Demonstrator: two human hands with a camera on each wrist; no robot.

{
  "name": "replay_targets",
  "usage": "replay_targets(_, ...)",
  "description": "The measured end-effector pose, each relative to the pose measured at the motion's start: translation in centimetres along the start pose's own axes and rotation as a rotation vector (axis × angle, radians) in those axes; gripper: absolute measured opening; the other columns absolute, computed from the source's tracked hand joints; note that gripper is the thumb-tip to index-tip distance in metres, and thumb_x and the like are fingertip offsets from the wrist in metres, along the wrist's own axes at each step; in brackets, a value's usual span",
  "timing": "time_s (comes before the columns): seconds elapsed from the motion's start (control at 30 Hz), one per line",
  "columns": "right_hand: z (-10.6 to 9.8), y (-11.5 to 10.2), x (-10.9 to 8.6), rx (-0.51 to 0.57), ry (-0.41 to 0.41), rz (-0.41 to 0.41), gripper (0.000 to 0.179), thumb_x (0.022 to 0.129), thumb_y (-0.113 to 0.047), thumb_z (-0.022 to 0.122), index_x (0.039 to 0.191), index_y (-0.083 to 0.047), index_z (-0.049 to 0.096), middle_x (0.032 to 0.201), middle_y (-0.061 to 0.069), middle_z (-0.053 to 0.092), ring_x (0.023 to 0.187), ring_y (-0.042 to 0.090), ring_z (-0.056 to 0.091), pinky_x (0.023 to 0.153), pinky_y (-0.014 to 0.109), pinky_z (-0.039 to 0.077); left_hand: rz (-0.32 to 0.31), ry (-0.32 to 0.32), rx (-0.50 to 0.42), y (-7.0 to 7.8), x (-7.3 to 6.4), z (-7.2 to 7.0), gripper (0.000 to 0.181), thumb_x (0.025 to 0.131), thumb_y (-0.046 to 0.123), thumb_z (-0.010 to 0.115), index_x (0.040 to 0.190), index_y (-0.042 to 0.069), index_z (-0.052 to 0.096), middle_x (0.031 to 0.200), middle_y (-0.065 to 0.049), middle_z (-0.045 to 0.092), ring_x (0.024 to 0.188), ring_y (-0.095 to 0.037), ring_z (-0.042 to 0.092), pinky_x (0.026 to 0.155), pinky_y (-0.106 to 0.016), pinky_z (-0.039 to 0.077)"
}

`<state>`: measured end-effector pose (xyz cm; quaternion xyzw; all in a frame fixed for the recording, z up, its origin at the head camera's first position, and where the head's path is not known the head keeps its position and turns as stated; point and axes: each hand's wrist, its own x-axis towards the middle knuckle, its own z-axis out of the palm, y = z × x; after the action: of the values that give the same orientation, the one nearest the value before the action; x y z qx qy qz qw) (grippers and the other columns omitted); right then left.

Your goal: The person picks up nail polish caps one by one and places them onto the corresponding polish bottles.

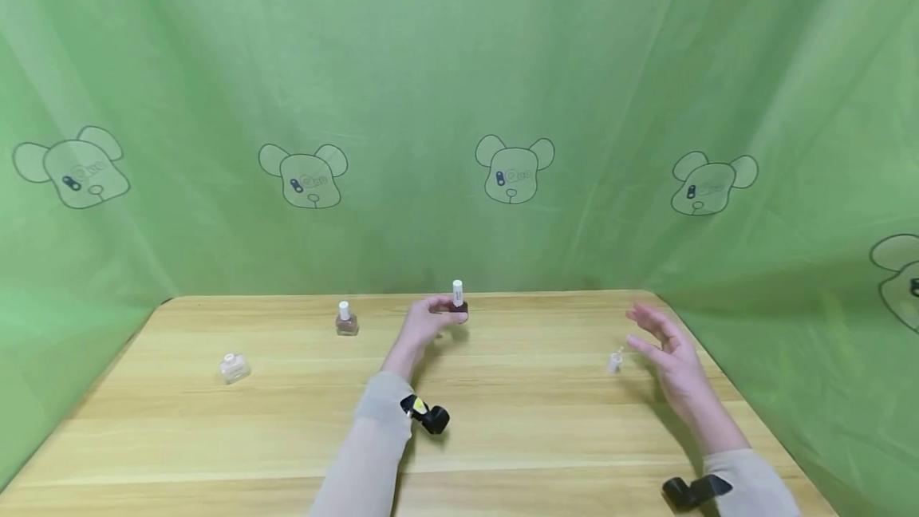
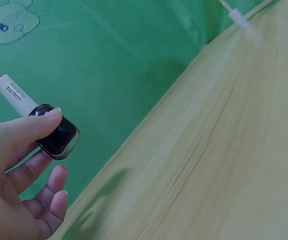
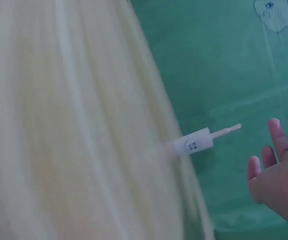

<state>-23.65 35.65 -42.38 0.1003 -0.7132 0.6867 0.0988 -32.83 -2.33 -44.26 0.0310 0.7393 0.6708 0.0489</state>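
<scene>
My left hand (image 1: 424, 321) pinches a dark nail polish bottle (image 2: 59, 137) between thumb and fingers, above the table. The bottle's white cap (image 2: 16, 95) is on, printed with small text and 012. Over at the right, my right hand (image 1: 671, 353) is held with its fingers spread and nothing in them. Just left of it, a white nail polish cap (image 3: 193, 143) stands on the table, its thin brush (image 3: 227, 131) pointing up. An uncapped clear bottle (image 1: 234, 369) sits far to the left. Between that and my left hand stands a mauve nail polish bottle (image 1: 347, 325) with a white cap.
The light wooden table (image 1: 502, 437) reaches back to a green curtain (image 1: 409, 86) printed with bear heads. That curtain also hangs along the left and right sides. A black wrist camera (image 1: 431, 415) is strapped over my left sleeve, another camera (image 1: 692, 493) over the right.
</scene>
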Motion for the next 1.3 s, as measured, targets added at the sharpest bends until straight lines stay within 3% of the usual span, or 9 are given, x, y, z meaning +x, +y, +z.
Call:
replay_targets(0.13,-0.6,0.7,0.1,-0.026,-0.058,0.121,0.061,0.097,-0.007,0.055,0.152,-0.014,0.029,0.130,-0.021,0.052,0.122,-0.003,0.039,0.114,0.042,0.017,0.020,0.028,0.048,-0.4,0.5,-0.4,0.037,0.077,0.014,0.081,0.112,0.010,0.069,0.109,-0.010,0.070,0.092,-0.018,0.060,0.072,-0.028,0.046)
replay_targets(0.27,-0.9,1.4,0.1,-0.035,-0.104,0.171,0.063,0.097,-0.008,0.056,0.152,-0.012,0.026,0.129,-0.022,0.052,0.117,-0.006,0.044,0.096,0.022,0.032,0.037,0.033,0.061,-0.8,0.8,-0.6,0.035,0.076,0.011,0.081,0.110,0.006,0.070,0.109,-0.012,0.071,0.101,-0.023,0.061,0.085,-0.033,0.045)
replay_targets(0.43,-1.2,2.2,0.1,-0.038,-0.126,0.224,0.065,0.096,-0.008,0.058,0.152,-0.008,0.025,0.123,-0.026,0.055,0.111,-0.008,0.050,0.090,0.015,0.040,0.052,0.046,0.082,-1.4,1.0,-0.8,0.035,0.075,0.009,0.081,0.108,0.004,0.070,0.108,-0.013,0.071,0.103,-0.026,0.062,0.099,-0.045,0.043)
replay_targets(0.67,-1.4,2.8,0.1,-0.088,-0.086,0.272,0.064,0.095,-0.011,0.061,0.150,-0.002,0.028,0.115,-0.030,0.056,0.110,-0.005,0.050,0.090,0.015,0.037,0.073,0.065,0.141,-2.0,1.0,-0.3,0.033,0.075,0.007,0.081,0.106,0.002,0.071,0.105,-0.015,0.072,0.098,-0.025,0.064,0.096,-0.043,0.046)
replay_targets(0.97,-1.3,2.6,0.0,-0.236,-0.115,0.358,0.069,0.092,-0.019,0.066,0.148,0.002,0.031,0.118,-0.024,0.056,0.103,-0.010,0.051,0.092,0.016,0.036,0.093,0.084,0.248,-2.1,0.7,0.2,0.031,0.075,0.009,0.082,0.104,0.003,0.072,0.102,-0.013,0.073,0.092,-0.023,0.065,0.091,-0.041,0.050)
replay_targets(1.03,-1.2,2.5,0.0,-0.266,-0.119,0.376,0.069,0.092,-0.021,0.066,0.148,0.001,0.032,0.121,-0.021,0.057,0.102,-0.011,0.050,0.093,0.020,0.035,0.101,0.080,0.264,-2.1,0.7,0.3,0.031,0.075,0.009,0.081,0.104,0.003,0.072,0.101,-0.014,0.073,0.092,-0.024,0.066,0.091,-0.041,0.050)
replay_targets(1.13,-1.1,2.5,0.0,-0.318,-0.131,0.398,0.070,0.092,-0.024,0.066,0.148,0.000,0.032,0.136,-0.002,0.056,0.100,-0.014,0.048,0.095,0.028,0.033,0.110,0.080,0.283,-2.2,0.7,0.3,0.031,0.076,0.009,0.081,0.104,0.003,0.071,0.102,-0.014,0.073,0.094,-0.025,0.066,0.093,-0.042,0.050)
replay_targets(1.23,-1.0,2.5,0.0,-0.362,-0.145,0.410,0.070,0.092,-0.027,0.066,0.148,0.000,0.032,0.149,0.018,0.044,0.098,-0.018,0.046,0.096,0.032,0.033,0.115,0.081,0.287,-2.3,0.7,0.2,0.032,0.076,0.009,0.081,0.105,0.002,0.071,0.103,-0.015,0.073,0.095,-0.026,0.066,0.094,-0.043,0.049)
replay_targets(1.3,-0.9,2.4,-0.1,-0.383,-0.151,0.410,0.070,0.093,-0.028,0.065,0.148,0.001,0.034,0.152,0.023,0.038,0.098,-0.019,0.045,0.096,0.033,0.034,0.119,0.080,0.290,-2.4,0.7,0.2,0.032,0.076,0.010,0.081,0.105,0.003,0.071,0.103,-0.015,0.073,0.095,-0.026,0.066,0.095,-0.044,0.049)
